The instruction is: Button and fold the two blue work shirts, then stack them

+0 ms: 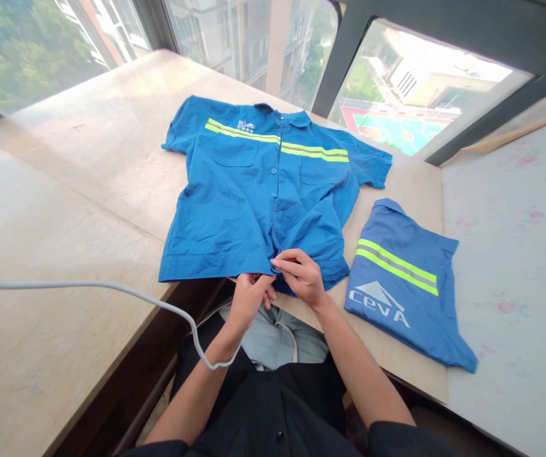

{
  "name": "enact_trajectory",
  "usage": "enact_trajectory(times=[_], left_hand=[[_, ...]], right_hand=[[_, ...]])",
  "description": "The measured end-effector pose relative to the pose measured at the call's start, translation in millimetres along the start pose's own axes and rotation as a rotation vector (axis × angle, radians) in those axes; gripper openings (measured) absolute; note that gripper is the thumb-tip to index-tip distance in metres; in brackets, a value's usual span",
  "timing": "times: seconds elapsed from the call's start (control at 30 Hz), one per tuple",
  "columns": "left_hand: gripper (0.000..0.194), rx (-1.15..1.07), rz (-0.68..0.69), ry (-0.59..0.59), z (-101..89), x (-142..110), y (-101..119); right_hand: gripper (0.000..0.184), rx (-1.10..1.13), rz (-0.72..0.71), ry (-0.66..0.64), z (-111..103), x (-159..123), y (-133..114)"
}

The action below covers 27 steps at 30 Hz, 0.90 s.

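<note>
A blue short-sleeved work shirt (235, 209) with yellow reflective bands lies spread face up, its collar toward the window. Buttons run down its front placket. At the bottom hem, my left hand (250, 298) is closed on the shirt edge, some of its fingers tucked under the cloth. My right hand (301, 274) pinches the placket at the same spot, thumb and fingertips together beside the left hand's fingertips. Whether a button sits between the fingers is hidden.
A folded blue shirt (392, 279) with a "CEVA" print lies at the right. The pale countertop (63, 209) ends just before my lap. A white cable (125, 290) crosses from the left over my left forearm. Windows (254, 44) stand behind; a flowered wall (515, 254) bounds the right.
</note>
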State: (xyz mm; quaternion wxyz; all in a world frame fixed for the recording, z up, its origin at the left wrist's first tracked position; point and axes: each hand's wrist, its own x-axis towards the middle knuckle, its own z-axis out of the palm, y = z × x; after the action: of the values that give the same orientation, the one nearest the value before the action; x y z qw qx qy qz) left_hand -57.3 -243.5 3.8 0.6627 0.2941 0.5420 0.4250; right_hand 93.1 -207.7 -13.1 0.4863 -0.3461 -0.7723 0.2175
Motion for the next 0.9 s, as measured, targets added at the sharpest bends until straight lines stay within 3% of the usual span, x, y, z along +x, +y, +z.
enact_trajectory(times=[0.2, 0.43, 0.57, 0.7, 0.77, 0.9], left_hand=[[0.032, -0.142, -0.081, 0.044, -5.3, -11.7, -0.9], [0.039, -0.475, -0.105, 0.053, -21.8, -22.8, 15.4], [0.036, -0.607, -0.151, 0.185, -27.6, -19.9, 21.9], [0.038, -0.561, -0.006, 0.294, -31.8, -22.4, 24.7], [0.040, -0.529, 0.016, 0.310, -34.9, -25.7, 25.7], [0.031, -0.593, -0.090, 0.302, -47.4, -31.1, 29.0]], right_hand=[[0.023, -0.022, 0.109, 0.037, 1.3, 0.1, 0.1], [0.030, -0.143, 0.068, 0.068, -3.0, -1.2, 2.6], [0.048, -0.375, 0.160, -0.061, -7.0, -7.5, 3.6], [0.066, -0.546, 0.206, -0.272, -9.3, -18.9, 1.2], [0.068, -0.607, 0.223, -0.362, -11.2, -25.1, -1.0], [0.071, -0.682, 0.240, -0.455, -17.6, -35.0, -5.9]])
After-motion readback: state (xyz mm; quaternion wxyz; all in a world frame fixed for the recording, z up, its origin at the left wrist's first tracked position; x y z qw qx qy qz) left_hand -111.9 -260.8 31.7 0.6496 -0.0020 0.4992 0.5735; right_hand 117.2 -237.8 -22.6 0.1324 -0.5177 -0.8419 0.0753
